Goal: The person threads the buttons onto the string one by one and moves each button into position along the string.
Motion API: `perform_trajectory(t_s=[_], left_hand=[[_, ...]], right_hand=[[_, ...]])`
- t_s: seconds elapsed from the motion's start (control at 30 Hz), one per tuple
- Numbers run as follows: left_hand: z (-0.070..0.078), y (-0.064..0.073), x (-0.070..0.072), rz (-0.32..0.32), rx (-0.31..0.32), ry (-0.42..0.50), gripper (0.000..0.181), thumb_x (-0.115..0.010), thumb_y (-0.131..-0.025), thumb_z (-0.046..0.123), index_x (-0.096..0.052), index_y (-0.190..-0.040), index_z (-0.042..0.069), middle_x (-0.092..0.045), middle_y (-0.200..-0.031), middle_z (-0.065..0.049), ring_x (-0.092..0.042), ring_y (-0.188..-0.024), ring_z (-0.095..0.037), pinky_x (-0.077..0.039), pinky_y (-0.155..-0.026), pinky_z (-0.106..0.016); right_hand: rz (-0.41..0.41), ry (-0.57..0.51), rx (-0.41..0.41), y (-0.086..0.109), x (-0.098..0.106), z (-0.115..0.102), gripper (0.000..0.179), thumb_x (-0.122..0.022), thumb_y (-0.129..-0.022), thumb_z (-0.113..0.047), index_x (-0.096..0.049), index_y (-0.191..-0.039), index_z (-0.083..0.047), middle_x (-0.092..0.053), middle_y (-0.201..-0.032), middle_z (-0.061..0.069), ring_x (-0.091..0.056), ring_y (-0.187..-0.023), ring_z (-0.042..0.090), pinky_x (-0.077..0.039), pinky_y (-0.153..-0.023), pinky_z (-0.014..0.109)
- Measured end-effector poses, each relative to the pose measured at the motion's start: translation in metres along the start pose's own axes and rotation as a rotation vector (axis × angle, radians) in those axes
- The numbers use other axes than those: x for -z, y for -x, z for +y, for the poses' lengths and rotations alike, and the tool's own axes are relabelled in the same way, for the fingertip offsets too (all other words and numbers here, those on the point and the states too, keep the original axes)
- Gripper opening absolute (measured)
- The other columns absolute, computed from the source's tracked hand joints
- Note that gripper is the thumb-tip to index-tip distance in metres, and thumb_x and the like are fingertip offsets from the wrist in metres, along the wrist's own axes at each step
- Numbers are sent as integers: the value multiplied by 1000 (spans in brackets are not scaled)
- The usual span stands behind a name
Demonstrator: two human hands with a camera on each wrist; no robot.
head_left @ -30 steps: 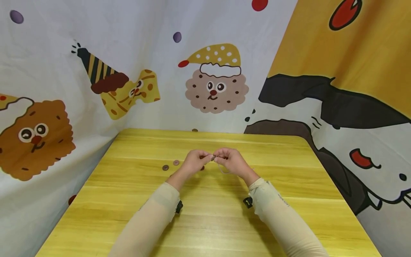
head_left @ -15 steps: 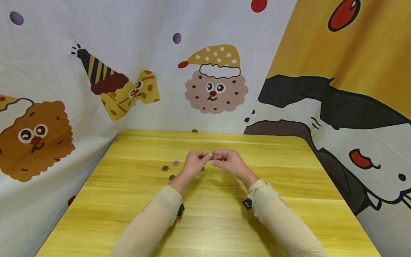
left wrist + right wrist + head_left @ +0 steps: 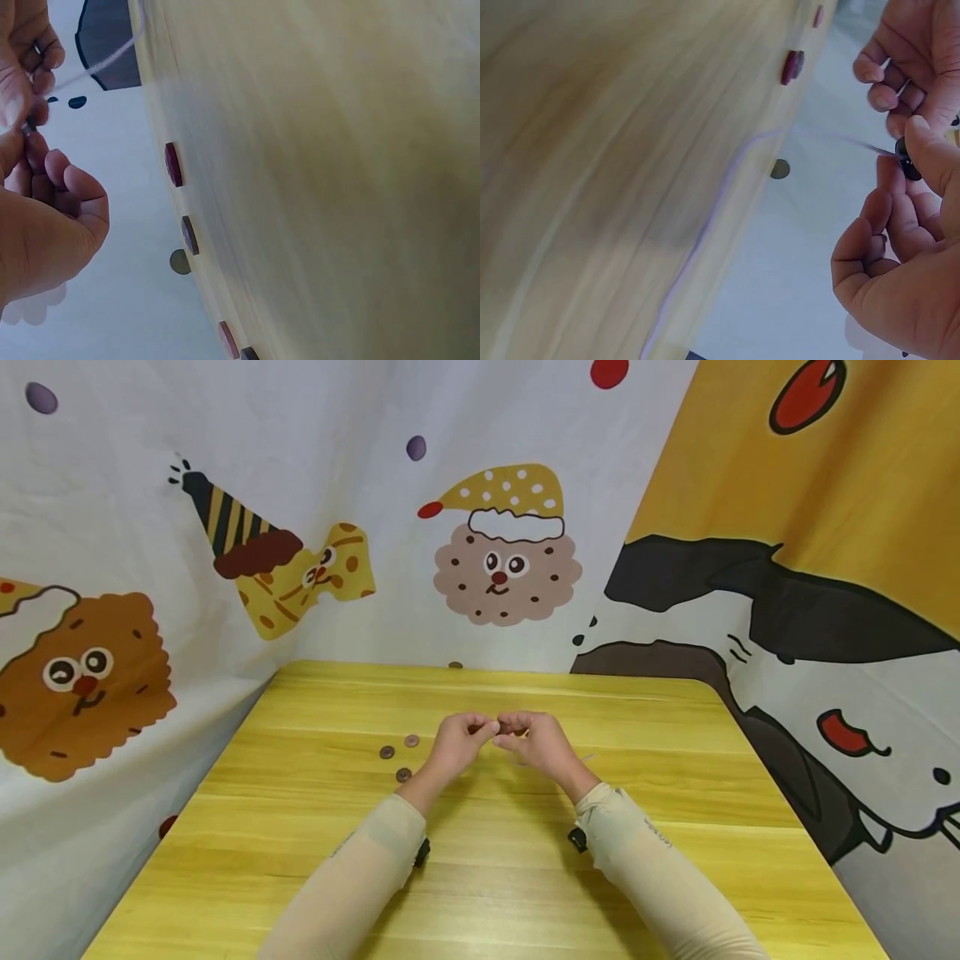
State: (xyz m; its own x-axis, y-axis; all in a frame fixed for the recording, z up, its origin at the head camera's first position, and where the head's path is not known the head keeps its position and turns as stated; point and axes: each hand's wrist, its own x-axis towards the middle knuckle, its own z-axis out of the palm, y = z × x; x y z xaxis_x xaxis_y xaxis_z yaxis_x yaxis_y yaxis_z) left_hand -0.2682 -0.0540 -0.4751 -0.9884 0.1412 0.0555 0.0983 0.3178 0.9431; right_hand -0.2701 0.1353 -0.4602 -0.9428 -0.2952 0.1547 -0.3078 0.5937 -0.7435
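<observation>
My left hand [image 3: 455, 742] and right hand [image 3: 543, 743] meet above the table, fingertips touching. In the right wrist view, a small dark round button [image 3: 910, 166] with holes sits between the right thumb and index finger. A thin pale lilac string [image 3: 727, 180] runs from beside this button down over the table; its end near the button looks darker. In the left wrist view, the left thumb and index finger also pinch the dark button [image 3: 29, 127]. Whether the string passes through a hole cannot be made out. The head view hides the button behind the fingers.
Left of the hands, several loose buttons lie on the wooden table [image 3: 487, 877]: a dark one [image 3: 386, 752], a pinkish one [image 3: 412, 740] and a brown one [image 3: 403, 774]. A printed cartoon curtain [image 3: 495, 410] stands right behind the table's far edge.
The fingertips have closed in around the held button, so it no longer shows in the head view. My left forearm has shifted slightly, uncovering the brown button on the table.
</observation>
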Motion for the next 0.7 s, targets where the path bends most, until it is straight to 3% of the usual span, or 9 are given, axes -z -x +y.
perform_trajectory(t_s=[0.17,0.27,0.43,0.5,0.7], left_hand=[[1,1,3,-11,22,23,29,-67,-108,35,-77,-120,11,-74,-113,-12,-67,-88,-28,-56,-72,-32],[1,3,7,-10,39,46,30,-66,-108,33,-76,-124,9,-73,-116,-14,-67,-94,-38,-58,-74,-38],[-1,5,10,32,37,10,28,-67,-108,32,-77,-123,10,-74,-113,-7,-68,-103,-28,-60,-87,-42],[-2,5,11,47,36,-14,27,-68,-108,33,-78,-121,12,-75,-113,-6,-68,-101,-22,-60,-86,-37],[-5,4,14,61,43,-25,27,-68,-107,34,-78,-121,12,-75,-114,-6,-69,-101,-21,-59,-86,-35]], right_hand=[[-4,118,33,1,2,7,36,-83,-96,-26,-77,-129,-12,-78,-129,7,-71,-121,31,-62,-97,48],[-33,148,36,1,7,14,36,-83,-96,-25,-78,-128,-12,-74,-137,8,-69,-126,34,-61,-98,51],[-89,188,26,2,23,33,33,-82,-97,-25,-78,-127,-11,-72,-139,8,-66,-128,37,-59,-100,53],[-113,202,8,3,32,42,35,-82,-98,-26,-77,-129,-10,-72,-139,10,-66,-128,37,-59,-99,52],[-173,175,-84,6,54,67,42,-80,-99,-27,-74,-136,-9,-70,-142,13,-62,-131,37,-58,-100,51]])
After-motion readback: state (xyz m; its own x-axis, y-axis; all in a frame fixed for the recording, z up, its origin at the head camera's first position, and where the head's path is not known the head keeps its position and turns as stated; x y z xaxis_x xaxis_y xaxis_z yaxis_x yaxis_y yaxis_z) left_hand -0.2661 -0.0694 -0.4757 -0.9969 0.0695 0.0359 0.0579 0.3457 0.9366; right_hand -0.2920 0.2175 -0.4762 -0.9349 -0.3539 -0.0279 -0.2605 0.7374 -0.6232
